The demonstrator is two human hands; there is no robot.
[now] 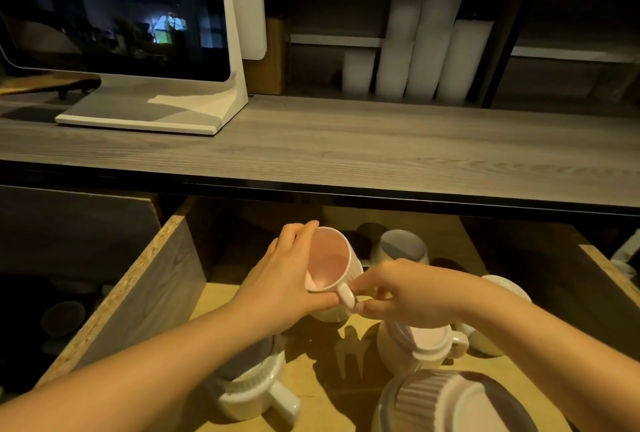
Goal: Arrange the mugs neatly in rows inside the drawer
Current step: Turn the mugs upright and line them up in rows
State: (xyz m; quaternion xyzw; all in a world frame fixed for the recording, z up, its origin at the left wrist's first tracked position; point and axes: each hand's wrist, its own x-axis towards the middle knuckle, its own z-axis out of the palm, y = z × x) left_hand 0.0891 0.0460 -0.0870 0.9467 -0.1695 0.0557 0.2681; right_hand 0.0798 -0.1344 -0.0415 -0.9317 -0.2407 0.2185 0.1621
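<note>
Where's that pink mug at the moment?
In the head view the pink mug is mid-frame in the open drawer, the left hand gripping its body and the right hand pinching its handle. A grey mug stands just behind it, to the right.

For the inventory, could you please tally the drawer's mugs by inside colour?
Pink-inside mugs: 2
Grey-inside mugs: 2
Mugs with inside unclear: 2
Total: 6 visible mugs

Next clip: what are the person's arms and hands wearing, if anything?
No sleeves in view: the left arm and right arm are bare to the frame edge. The left hand and right hand wear no gloves; no ring, watch or bracelet shows.
</note>
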